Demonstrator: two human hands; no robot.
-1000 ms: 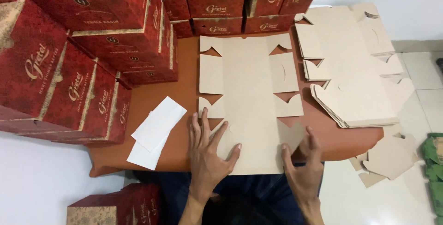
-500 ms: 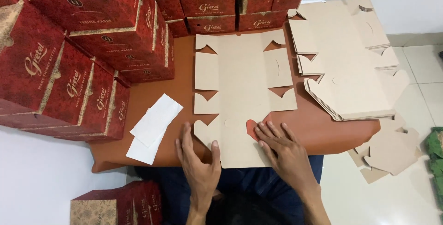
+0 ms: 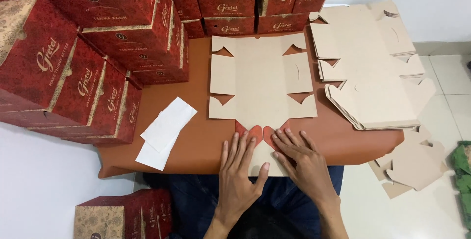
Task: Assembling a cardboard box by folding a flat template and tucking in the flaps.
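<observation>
— Brown leather-like mat [image 3: 206, 146] is covering the low table, with pale floor showing around it. What is sitting on the far left?

— Stacked red printed cardboard boxes [image 3: 93, 57] are crowding the left and back edge, and one more red box [image 3: 122, 214] is lying on the floor near the person's knee. Just right of the stack, two white paper slips [image 3: 164, 131] are lying on the mat, overlapping.

— And in the middle?

— A flat die-cut tan cardboard box blank [image 3: 260, 79] is lying unfolded on the mat, its near end folded over so two red rounded flaps [image 3: 257, 133] are showing. The left hand [image 3: 240, 170] is pressing flat on that near end, fingers spread wide, gripping nothing. The right hand [image 3: 299, 158] is lying just beside it, also open and flat, fingertips touching the right red flap.

— Further right?

— A fanned pile of tan flat blanks [image 3: 373, 67] is resting on the mat's right side, well apart from the hands. Below it, loose tan cardboard pieces [image 3: 412, 163] are lying on the tiled floor.
</observation>
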